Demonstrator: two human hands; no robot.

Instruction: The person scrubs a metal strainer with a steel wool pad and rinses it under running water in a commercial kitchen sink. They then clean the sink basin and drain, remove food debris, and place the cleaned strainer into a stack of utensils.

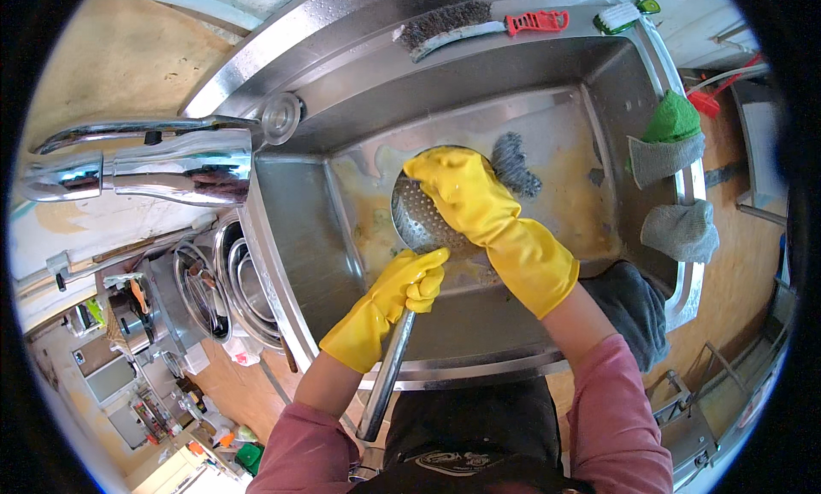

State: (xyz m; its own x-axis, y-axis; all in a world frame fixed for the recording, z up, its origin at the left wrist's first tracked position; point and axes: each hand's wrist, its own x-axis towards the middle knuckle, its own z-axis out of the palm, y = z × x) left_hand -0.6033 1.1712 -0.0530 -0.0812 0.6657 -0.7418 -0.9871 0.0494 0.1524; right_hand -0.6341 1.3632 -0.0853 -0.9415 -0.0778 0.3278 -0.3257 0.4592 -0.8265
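Over a steel sink (462, 337) I hold a perforated metal skimmer (420, 215) with a round bowl and a long tubular handle (388, 378). My left hand (410, 282), in a yellow rubber glove, is wrapped around the handle just below the bowl. My right hand (471, 189), gloved the same way, lies across the bowl with its fingers bent near the far rim. Its palm is hidden, so I cannot see whether anything is under it. Just right of the bowl, a grey scouring pad (516, 165) rests on the wet, stained sink floor.
A red-handled wire brush (474, 29) and a small scrub brush (619, 18) lie on the back ledge. Cloths (670, 138) (681, 231) and a dark towel (625, 308) drape the right side. A chrome faucet (183, 167) and metal bowls (247, 282) stand left.
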